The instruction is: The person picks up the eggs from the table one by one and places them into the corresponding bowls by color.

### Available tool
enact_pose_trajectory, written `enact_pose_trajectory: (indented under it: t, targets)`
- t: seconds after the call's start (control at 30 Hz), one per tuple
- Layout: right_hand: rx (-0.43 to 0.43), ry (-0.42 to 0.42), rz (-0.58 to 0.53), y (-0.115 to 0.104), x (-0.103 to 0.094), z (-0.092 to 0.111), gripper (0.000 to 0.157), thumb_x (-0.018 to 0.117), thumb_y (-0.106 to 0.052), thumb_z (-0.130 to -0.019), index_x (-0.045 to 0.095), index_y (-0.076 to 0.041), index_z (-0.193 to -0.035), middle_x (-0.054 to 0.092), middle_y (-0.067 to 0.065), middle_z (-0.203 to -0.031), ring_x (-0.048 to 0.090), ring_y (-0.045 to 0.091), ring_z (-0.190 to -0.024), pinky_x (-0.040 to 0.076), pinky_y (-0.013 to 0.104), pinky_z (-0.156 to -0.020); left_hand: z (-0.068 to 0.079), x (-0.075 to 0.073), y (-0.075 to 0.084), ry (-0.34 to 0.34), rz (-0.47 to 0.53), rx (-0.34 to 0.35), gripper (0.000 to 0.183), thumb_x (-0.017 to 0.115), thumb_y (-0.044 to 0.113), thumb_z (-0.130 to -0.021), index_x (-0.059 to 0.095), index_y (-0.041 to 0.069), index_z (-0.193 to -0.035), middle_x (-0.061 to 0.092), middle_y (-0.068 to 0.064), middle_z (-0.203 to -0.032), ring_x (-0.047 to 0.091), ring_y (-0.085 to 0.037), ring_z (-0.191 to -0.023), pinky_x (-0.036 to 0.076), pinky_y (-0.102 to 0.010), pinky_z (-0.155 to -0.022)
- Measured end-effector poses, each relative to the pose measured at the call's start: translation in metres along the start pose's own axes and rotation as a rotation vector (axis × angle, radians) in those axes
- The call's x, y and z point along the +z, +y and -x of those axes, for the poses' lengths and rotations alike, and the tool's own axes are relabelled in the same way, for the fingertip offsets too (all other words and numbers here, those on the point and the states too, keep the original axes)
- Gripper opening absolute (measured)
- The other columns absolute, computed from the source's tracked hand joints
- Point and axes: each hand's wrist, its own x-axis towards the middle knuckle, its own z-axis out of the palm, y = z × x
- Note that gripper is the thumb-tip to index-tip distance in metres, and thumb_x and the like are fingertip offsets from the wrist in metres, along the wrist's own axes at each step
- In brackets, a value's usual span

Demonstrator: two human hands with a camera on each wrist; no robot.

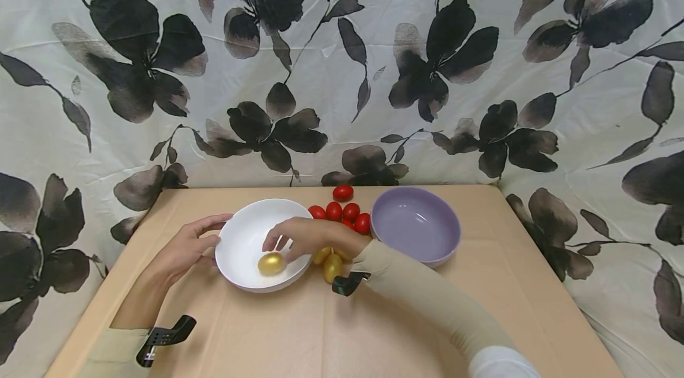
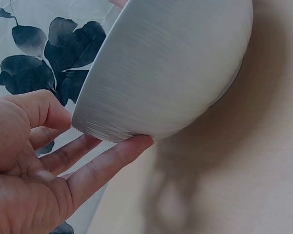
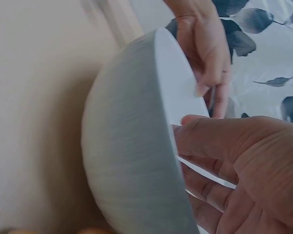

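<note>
A white bowl (image 1: pixel 251 235) stands on the table, with a yellow cherry tomato (image 1: pixel 271 263) in its lower part. My left hand (image 1: pixel 184 247) is at the bowl's left side. In the left wrist view its extended fingers (image 2: pixel 105 168) touch the outer wall near the rim. My right hand (image 1: pixel 301 235) reaches over the right rim into the bowl, its thumb and fingers spread loosely just above the tomato. Seen from the right wrist, the thumb (image 3: pixel 210 139) is at the rim, and the bowl wall hides the tomato.
Several red cherry tomatoes (image 1: pixel 334 211) lie behind my right wrist, one (image 1: pixel 343 193) at the table's far edge. Yellow cherry tomatoes (image 1: pixel 332 268) sit right of the white bowl, partly hidden by my right wrist. A purple bowl (image 1: pixel 417 224) stands right of them. A floral cloth (image 1: pixel 363 93) hangs behind the table.
</note>
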Motion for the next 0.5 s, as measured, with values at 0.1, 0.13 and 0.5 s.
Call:
enact_pose_trajectory:
  t: [0.1,0.13,0.5]
  targets:
    - [0.002,0.022,-0.009,-0.001,-0.004,0.007,0.042,0.077,-0.007,-0.089,0.067,-0.013,-0.129,0.068,-0.004,-0.126,0.064,0.011,-0.118,0.051,0.017,-0.096,0.000,0.000,0.000,0.002,-0.005,-0.001,0.058,0.056,-0.001,-0.097,0.040,0.002,-0.153,0.043,-0.029,-0.145,0.060,-0.020,-0.109,0.063,-0.047,-0.072]
    - [0.004,0.030,-0.015,-0.001,-0.005,0.009,0.042,0.077,-0.006,-0.089,0.067,-0.013,-0.129,0.068,-0.003,-0.127,0.063,0.012,-0.119,0.052,0.018,-0.097,0.000,-0.001,0.000,0.001,-0.003,-0.002,0.058,0.056,-0.001,-0.097,0.040,0.002,-0.153,0.043,-0.029,-0.145,0.060,-0.021,-0.109,0.063,-0.047,-0.072]
    - [0.010,0.100,-0.112,-0.002,-0.014,0.041,0.042,0.075,-0.004,-0.090,0.065,-0.007,-0.131,0.066,0.007,-0.132,0.063,0.023,-0.121,0.055,0.024,-0.096,-0.001,0.000,0.000,0.005,-0.016,-0.006,0.056,0.054,-0.001,-0.099,0.040,0.002,-0.153,0.041,-0.030,-0.148,0.060,-0.029,-0.112,0.063,-0.048,-0.072]
